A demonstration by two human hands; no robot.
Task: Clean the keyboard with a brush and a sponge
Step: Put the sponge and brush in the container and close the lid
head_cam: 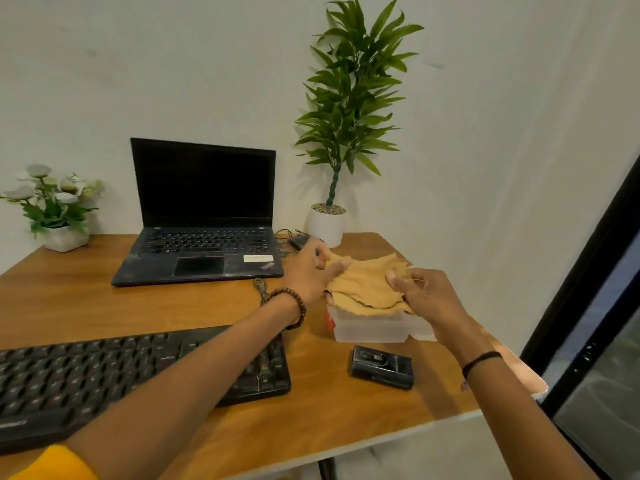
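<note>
Well to the right of the black full-size keyboard (69,375), both hands grip a tan, ragged-edged cloth (367,285) that lies draped over a translucent plastic container (370,329). The left hand (313,268) pinches the cloth's left edge between thumb and curled fingers; the right hand (426,296) holds the right edge with its thumb pressed on top. The keyboard lies at the near left of the brown wooden table (346,410), and the left forearm crosses above its right end, hiding some keys.

Just in front of the container lies a small black box (382,371), apart from it. Behind the keyboard an open black laptop (204,216) shows a dark screen, and a black mouse (299,242) with its cable sits beside it, partly hidden by the left hand. A tall green plant in a white pot (325,225) stands at the back corner; white flowers in a square white pot (65,237) stand at the far left. A dark window frame (588,271) runs down the right side.

A white sticker (258,258) on the laptop's palm rest, print on the black box and lettering on the keyboard's near edge are all too small to read.
</note>
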